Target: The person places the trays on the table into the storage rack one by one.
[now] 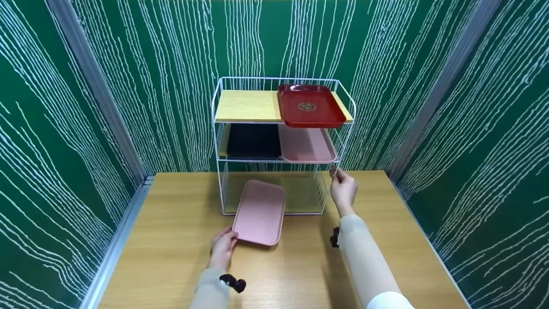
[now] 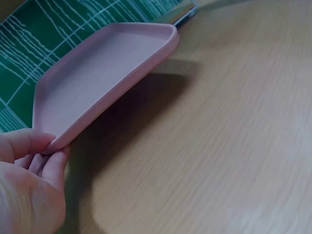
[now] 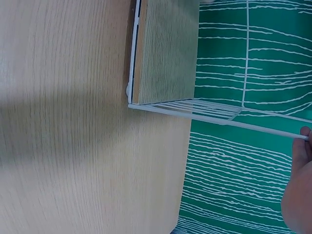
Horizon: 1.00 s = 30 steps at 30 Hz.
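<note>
Step in hand, judged: guiding pink tray (image 1: 260, 212) toward bottom tier of wire rack (image 1: 283, 146); best kept level, long edge aligned with opening.

Left hand (image 1: 223, 247): pinching tray's near corner at 7 o'clock.

Right hand (image 1: 342, 187): fingers gripping rack's front post.

Tray: matte pink, rounded rectangle, shallow rim, near end raised above bench (image 1: 171, 240).

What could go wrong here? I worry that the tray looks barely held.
The left hand pinches the pink tray only at one corner, so it may tip or slip onto the table. The right hand grips the wire rack at its front post; a tug could shift the red tray overhanging the top shelf.
</note>
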Motion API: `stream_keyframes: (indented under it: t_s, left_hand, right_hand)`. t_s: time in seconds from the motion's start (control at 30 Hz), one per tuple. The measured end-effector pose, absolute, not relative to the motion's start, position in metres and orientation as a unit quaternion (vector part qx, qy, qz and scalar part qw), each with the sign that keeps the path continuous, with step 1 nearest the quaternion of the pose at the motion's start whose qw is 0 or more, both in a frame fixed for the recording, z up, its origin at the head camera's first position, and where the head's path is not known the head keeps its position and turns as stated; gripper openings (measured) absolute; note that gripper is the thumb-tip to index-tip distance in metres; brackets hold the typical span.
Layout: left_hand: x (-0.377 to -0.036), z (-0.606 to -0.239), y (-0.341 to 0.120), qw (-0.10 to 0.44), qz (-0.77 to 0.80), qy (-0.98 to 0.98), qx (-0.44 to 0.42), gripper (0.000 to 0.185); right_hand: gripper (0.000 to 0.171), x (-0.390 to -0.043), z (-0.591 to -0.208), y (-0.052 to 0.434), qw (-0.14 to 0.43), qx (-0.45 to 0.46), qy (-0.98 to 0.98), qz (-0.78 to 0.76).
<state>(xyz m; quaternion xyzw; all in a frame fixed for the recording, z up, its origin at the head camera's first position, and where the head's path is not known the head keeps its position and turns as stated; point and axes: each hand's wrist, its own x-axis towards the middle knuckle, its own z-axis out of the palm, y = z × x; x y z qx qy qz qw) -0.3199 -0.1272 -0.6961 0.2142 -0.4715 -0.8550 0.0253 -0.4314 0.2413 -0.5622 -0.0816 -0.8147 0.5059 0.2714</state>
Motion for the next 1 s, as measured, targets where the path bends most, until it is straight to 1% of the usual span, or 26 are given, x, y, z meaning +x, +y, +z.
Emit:
stream_keyframes:
  t_s: [0.17, 0.33, 0.5, 0.77, 1.0]
  left_hand:
    - [-0.33, -0.692, -0.111, 0.038, -0.863, -0.453, 0.222, 0.064]
    - [-0.339, -0.69, -0.098, 0.048, -0.862, -0.448, 0.232, 0.064]
    - [-0.346, -0.69, -0.087, 0.05, -0.855, -0.465, 0.224, 0.061]
    - [-0.35, -0.683, -0.072, 0.055, -0.858, -0.437, 0.263, 0.06]
    - [-0.352, -0.682, -0.059, 0.088, -0.84, -0.463, 0.27, 0.052]
  right_hand:
    - [0.021, -0.431, -0.562, 0.241, 0.281, -0.076, -0.816, 0.499]
    - [0.023, -0.429, -0.561, 0.24, 0.267, -0.085, -0.815, 0.507]
    - [0.024, -0.428, -0.561, 0.239, 0.26, -0.084, -0.814, 0.513]
    - [0.026, -0.427, -0.562, 0.238, 0.256, -0.082, -0.807, 0.526]
    - [0.027, -0.427, -0.564, 0.238, 0.256, -0.084, -0.808, 0.524]
